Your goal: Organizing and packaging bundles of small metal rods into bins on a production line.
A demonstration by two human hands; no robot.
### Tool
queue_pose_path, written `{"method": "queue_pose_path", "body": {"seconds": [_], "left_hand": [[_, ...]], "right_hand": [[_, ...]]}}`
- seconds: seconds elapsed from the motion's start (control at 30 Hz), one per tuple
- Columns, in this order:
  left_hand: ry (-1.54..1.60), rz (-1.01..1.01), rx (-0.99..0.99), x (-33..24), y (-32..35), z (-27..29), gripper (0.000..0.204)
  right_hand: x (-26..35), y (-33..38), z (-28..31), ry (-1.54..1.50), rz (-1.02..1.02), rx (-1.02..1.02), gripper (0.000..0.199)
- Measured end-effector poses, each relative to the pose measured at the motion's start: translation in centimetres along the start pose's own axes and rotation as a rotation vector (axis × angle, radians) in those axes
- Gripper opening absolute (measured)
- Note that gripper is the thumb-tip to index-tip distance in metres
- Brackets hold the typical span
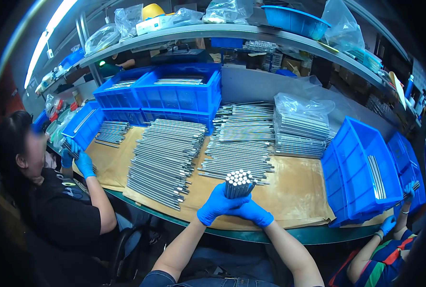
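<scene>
Blue-gloved, the left hand (218, 203) and right hand (252, 212) wrap their fingers tight around an upright bundle of metal rods (238, 183), held on end above the brown paper sheet (296, 193) so the rod ends sit level.

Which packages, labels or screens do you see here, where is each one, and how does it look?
Clear plastic bags: top shelf, left part, crumpled, see-through.
White flat box: top shelf, between the bags, rectangular, with a coloured label.
Clear bag: top shelf, right of the blue basin, puffed up.
Clear bag over stacked metal rods: on the table, back right, open at the top.
No screens in view.
</scene>
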State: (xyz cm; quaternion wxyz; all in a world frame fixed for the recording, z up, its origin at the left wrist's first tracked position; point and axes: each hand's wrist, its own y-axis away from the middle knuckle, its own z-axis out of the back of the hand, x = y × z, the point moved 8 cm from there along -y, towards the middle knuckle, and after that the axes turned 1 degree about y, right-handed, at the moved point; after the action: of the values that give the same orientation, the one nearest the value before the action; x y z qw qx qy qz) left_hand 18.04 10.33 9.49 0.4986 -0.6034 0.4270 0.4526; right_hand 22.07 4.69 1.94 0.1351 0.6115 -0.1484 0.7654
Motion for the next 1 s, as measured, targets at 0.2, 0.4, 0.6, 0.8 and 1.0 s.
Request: {"method": "queue_pose_path", "body": {"seconds": [0.2, 0.4, 0.6, 0.8, 1.0], "left_hand": [[0.105, -0.005, -0.055, -0.3, 0.4, 0.8, 0.050], [0.125, 0.080, 0.105, -0.3, -0.4, 0.6, 0.048], [0.129, 0.061, 0.225, -1.6, -0.1, -0.8, 0.045], [0.210, -0.027, 0.066, -0.6, 0.0, 0.5, 0.036], [0.538, 0.088, -0.099, 1.0, -0.9, 1.3, 0.023]], "right_hand": [[0.0, -0.4, 0.1, 0.005, 0.054, -0.029, 0.076], [-0.3, -0.5, 0.3, -0.049, 0.062, -0.059, 0.072], [0.8, 1.3, -0.7, 0.152, 0.092, 0.048, 0.063], [1.5, 0.6, -1.0, -0.101, -0.024, -0.064, 0.048], [1.3, 2.2, -1.1, -0.173, -0.324, -0.024, 0.045]]}}
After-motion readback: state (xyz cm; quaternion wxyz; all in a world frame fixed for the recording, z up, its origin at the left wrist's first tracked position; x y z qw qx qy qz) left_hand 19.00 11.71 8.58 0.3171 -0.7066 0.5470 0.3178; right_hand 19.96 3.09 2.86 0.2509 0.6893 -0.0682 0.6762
